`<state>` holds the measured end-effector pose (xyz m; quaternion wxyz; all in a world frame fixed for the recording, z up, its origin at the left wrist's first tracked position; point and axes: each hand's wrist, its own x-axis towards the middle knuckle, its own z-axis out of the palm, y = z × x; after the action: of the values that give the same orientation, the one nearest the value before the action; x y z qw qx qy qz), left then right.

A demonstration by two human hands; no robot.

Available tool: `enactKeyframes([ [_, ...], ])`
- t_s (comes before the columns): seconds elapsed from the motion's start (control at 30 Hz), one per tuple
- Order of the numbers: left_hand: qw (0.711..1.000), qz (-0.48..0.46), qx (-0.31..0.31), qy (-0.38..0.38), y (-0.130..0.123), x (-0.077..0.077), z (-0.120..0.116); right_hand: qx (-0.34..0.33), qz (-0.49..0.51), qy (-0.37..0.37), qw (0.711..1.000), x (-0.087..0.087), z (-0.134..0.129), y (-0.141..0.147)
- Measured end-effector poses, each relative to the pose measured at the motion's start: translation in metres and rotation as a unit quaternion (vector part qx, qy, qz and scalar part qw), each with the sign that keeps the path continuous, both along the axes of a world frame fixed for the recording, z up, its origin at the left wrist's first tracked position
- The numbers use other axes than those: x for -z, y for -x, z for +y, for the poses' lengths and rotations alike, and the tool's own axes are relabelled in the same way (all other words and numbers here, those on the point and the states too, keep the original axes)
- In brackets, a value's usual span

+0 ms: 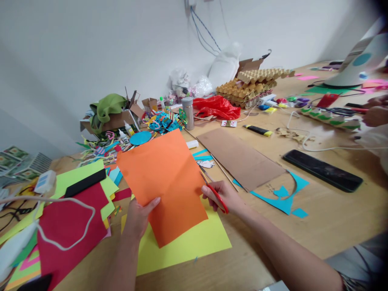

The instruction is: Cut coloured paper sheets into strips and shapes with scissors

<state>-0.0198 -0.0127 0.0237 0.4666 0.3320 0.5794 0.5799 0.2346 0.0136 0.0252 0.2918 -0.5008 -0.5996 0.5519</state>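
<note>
A sheet of orange paper [165,173] is held up above the table, its lower left edge gripped by my left hand [139,216] with the thumb on top. My right hand [222,196] is closed around red-handled scissors [217,197]. The scissor blades point up and away, close to the right edge of the orange sheet; whether they touch it I cannot tell. Under the orange sheet lies yellow paper [184,250] on the wooden table. A brown cardboard piece [239,157] and blue paper offcuts [280,200] lie to the right of my right hand.
Red paper [72,230] and a white cable [68,246] are on the left. A black phone [323,169] and a box cutter [257,130] lie to the right. Egg trays [248,87] and a metal bottle [188,113] stand farther back. Another person's hand [376,111] shows at the right edge.
</note>
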Motion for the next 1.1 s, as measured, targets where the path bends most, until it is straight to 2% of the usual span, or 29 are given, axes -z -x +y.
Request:
enactKeyframes([
  [0.37,0.999,-0.029,0.014,0.005,-0.0002,-0.0001,-0.0005,0.019,0.009,0.009,1.0,-0.0015,0.0001,0.0023],
  [0.8,0.996,-0.078,0.019,0.024,-0.0027,-0.0071,-0.0017,0.042,0.0,0.024,0.999,-0.0052,-0.0011,0.0042],
  [1.1,0.997,-0.073,0.015,0.015,-0.0025,-0.0058,-0.0012,0.051,-0.002,0.034,0.998,-0.0066,-0.0012,0.0052],
])
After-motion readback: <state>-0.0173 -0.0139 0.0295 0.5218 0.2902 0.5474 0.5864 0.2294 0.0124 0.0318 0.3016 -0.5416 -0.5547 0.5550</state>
